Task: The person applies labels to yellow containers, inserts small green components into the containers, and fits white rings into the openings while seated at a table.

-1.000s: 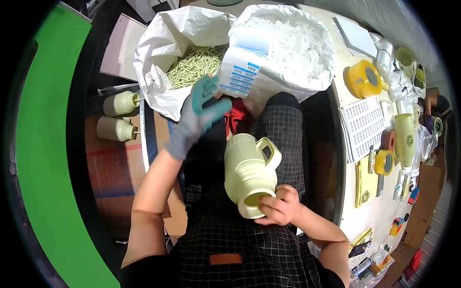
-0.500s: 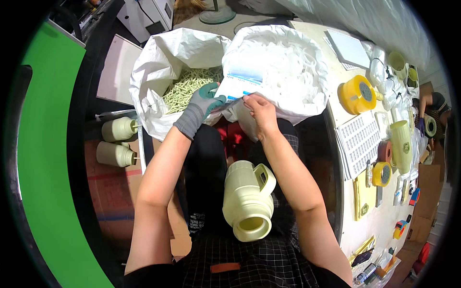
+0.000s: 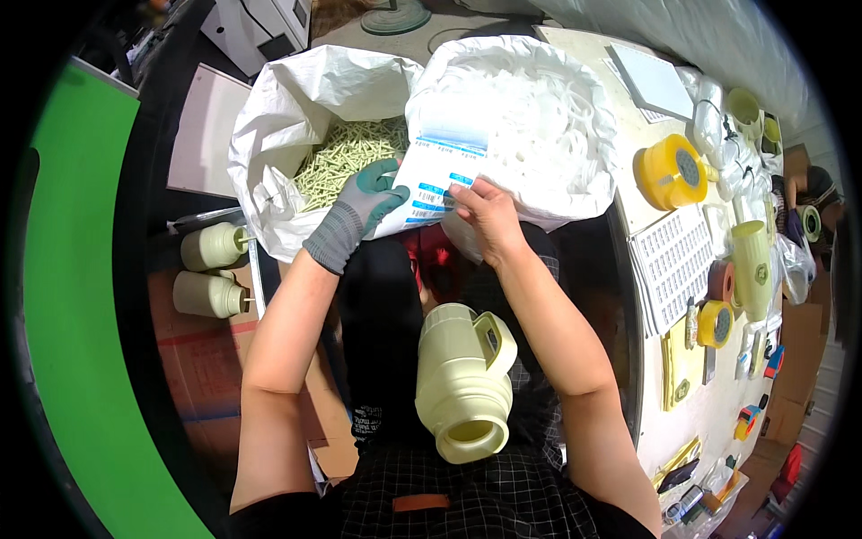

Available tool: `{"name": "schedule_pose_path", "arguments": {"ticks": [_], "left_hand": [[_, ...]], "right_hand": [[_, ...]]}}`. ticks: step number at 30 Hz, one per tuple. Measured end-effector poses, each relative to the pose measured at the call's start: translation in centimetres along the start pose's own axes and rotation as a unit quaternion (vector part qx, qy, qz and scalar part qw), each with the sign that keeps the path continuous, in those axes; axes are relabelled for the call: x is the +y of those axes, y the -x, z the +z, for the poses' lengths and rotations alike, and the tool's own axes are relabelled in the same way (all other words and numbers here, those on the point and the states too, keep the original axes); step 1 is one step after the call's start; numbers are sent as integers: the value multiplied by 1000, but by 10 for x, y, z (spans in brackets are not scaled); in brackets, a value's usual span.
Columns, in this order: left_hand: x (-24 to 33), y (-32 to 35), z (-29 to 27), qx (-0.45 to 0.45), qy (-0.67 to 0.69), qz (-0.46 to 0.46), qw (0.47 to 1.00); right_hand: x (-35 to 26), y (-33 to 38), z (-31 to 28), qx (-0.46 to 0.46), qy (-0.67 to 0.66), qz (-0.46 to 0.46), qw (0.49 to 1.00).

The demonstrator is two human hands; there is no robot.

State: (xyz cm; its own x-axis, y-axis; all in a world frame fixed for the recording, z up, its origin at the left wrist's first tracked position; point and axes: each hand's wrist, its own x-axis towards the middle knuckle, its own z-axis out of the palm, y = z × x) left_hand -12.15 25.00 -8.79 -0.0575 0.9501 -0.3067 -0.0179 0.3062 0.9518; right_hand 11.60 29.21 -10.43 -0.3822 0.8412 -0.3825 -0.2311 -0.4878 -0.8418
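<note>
My left hand (image 3: 359, 207), in a grey and green glove, grips the left edge of a white label sheet (image 3: 426, 171) with blue-printed stickers. The sheet lies over the front of two open white sacks. At its right edge, the bare fingers of my right hand (image 3: 488, 214) pinch by a small blue label; whether it is lifting off I cannot tell. A pale green jug-like flask body (image 3: 453, 373) with a side handle rests on my lap, its open mouth toward me.
Pale green rods (image 3: 355, 153) fill the left sack; the right one holds translucent white rings (image 3: 548, 126). Two green flask bodies (image 3: 208, 295) lie at left. The right-hand table carries yellow tape (image 3: 672, 172), printed sheets (image 3: 672, 260) and a green cylinder (image 3: 750, 269). A co-worker's arm shows far right.
The label sheet now reaches farther toward me, with more rows of stickers showing. My left hand has shifted slightly left and nearer with its edge. My right hand stays close to its place.
</note>
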Motion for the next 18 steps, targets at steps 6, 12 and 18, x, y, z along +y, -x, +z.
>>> {"name": "schedule_pose_path", "arguments": {"ticks": [6,12,18], "left_hand": [[27,-3,35,150,-500,366,771],[28,-16,52,107,-571,423,696],[27,5,63,139,-498,474,712]], "right_hand": [[11,-8,9,47,-84,-27,995],[9,-2,10,35,-81,-20,996],[8,10,-4,-4,-64,-19,998]]}}
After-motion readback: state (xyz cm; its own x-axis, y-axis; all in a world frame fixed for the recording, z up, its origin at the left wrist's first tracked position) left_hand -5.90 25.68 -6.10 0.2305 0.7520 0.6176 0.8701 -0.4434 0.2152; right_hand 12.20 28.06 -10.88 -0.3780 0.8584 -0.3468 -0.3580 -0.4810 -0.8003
